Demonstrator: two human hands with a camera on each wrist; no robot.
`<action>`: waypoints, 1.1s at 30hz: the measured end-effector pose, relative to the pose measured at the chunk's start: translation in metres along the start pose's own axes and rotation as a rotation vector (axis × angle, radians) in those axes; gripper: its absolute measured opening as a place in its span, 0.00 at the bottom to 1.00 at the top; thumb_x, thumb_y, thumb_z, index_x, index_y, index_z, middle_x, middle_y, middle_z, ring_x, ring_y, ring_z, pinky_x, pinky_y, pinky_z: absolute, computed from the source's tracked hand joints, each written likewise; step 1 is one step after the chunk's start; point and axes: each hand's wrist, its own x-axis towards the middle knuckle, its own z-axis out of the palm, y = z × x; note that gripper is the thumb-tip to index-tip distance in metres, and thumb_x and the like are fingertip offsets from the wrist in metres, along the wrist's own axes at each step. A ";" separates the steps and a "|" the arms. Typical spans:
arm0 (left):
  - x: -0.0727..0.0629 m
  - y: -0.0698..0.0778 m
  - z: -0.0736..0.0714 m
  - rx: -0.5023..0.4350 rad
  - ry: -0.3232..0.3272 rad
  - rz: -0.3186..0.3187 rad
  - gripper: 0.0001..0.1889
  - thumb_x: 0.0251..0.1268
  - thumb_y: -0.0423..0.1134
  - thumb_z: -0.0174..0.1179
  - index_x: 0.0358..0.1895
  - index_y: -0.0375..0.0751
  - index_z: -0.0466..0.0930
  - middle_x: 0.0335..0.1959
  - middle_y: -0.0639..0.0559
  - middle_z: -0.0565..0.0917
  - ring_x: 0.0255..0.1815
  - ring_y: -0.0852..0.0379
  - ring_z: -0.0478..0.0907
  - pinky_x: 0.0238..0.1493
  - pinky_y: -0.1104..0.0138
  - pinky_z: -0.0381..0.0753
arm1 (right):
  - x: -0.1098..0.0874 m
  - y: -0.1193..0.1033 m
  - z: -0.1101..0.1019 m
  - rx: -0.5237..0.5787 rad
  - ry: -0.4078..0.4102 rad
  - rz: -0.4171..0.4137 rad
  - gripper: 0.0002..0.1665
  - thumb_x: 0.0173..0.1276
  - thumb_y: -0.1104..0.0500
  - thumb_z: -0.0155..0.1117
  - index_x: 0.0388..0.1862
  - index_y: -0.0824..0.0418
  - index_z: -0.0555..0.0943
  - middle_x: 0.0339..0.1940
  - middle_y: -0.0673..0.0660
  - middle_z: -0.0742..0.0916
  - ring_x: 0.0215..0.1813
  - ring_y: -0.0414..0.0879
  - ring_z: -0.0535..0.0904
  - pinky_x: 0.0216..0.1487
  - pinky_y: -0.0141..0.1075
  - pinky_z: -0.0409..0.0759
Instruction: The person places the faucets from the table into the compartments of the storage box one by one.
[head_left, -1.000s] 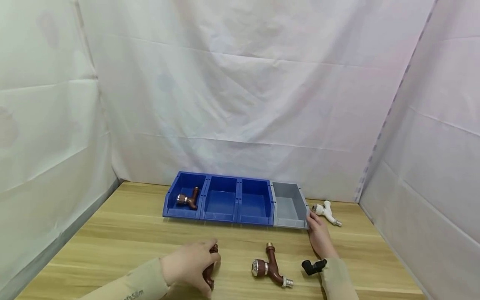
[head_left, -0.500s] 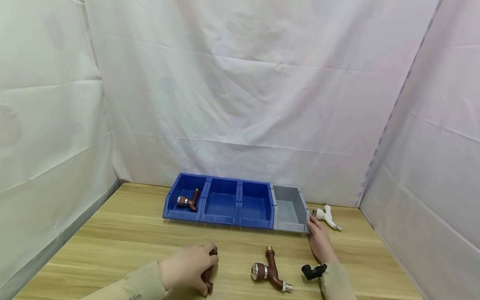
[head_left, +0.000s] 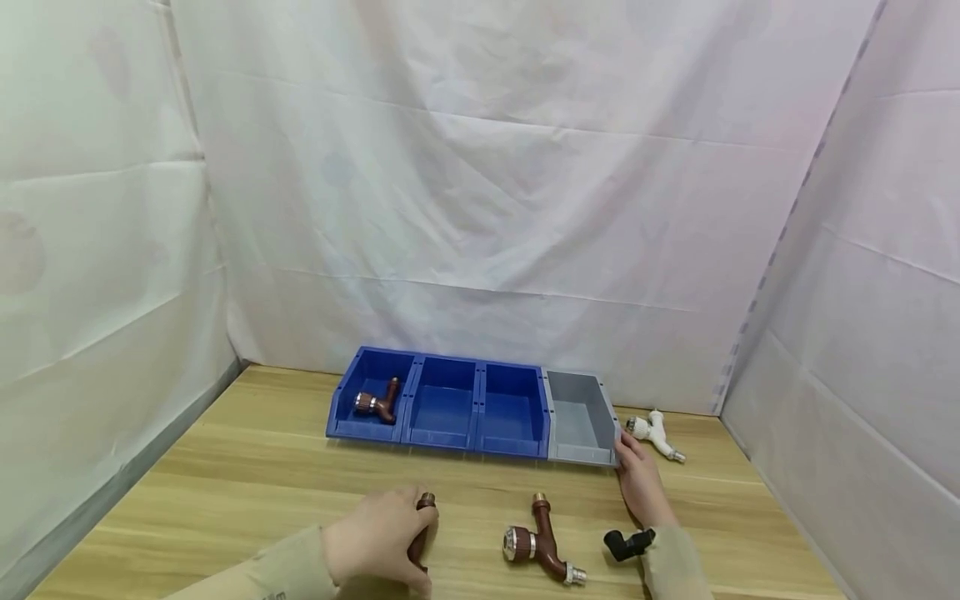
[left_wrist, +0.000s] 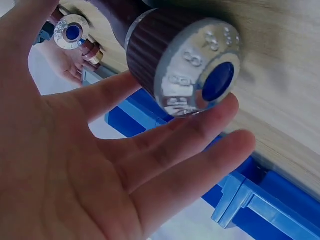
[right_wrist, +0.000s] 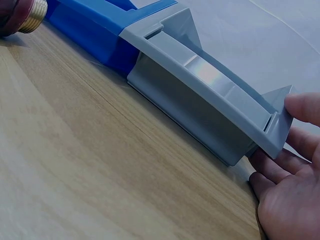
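Observation:
My left hand [head_left: 378,533] holds a dark brown faucet [head_left: 419,543] on the near table, thumb and fingers on either side of its body. In the left wrist view its ribbed knob [left_wrist: 150,47] with a silver cap and blue centre lies against the fingers; the palm hides part of the faucet in the head view. My right hand [head_left: 641,479] grips the front right corner of the grey bin [head_left: 582,455], thumb on the outer wall and fingers underneath. A second brown faucet [head_left: 546,542] lies between the hands.
Joined to the grey bin stand several blue bins [head_left: 438,437]; the leftmost holds a brown faucet [head_left: 380,405]. A white faucet [head_left: 655,435] lies right of the grey bin. Beside the right sleeve is a black elbow-shaped piece [head_left: 628,544]. White cloth [head_left: 480,208] encloses the wooden table [head_left: 247,467].
The left hand has shifted slightly on its faucet, whose threaded end now shows beyond the fingers. The right hand stays at the grey bin. The head view has tilted up slightly.

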 end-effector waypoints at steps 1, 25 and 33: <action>0.000 0.000 0.000 0.001 -0.001 -0.007 0.29 0.36 0.70 0.71 0.35 0.54 0.74 0.26 0.59 0.65 0.25 0.63 0.63 0.25 0.68 0.68 | 0.000 0.000 0.000 0.001 -0.002 -0.001 0.35 0.80 0.62 0.40 0.78 0.70 0.41 0.78 0.62 0.51 0.77 0.50 0.44 0.73 0.38 0.48; 0.009 0.000 0.008 0.011 -0.035 0.040 0.23 0.36 0.61 0.76 0.26 0.52 0.76 0.21 0.64 0.68 0.24 0.67 0.65 0.23 0.71 0.68 | -0.001 0.003 -0.001 -0.011 0.002 -0.016 0.36 0.80 0.61 0.43 0.77 0.70 0.42 0.78 0.63 0.51 0.77 0.52 0.44 0.73 0.37 0.50; 0.011 0.001 0.009 0.024 -0.017 0.060 0.22 0.36 0.58 0.76 0.21 0.54 0.72 0.18 0.65 0.68 0.22 0.67 0.65 0.24 0.72 0.67 | -0.001 0.002 -0.001 -0.002 -0.004 0.000 0.36 0.80 0.61 0.42 0.78 0.69 0.41 0.78 0.61 0.50 0.78 0.50 0.44 0.73 0.39 0.48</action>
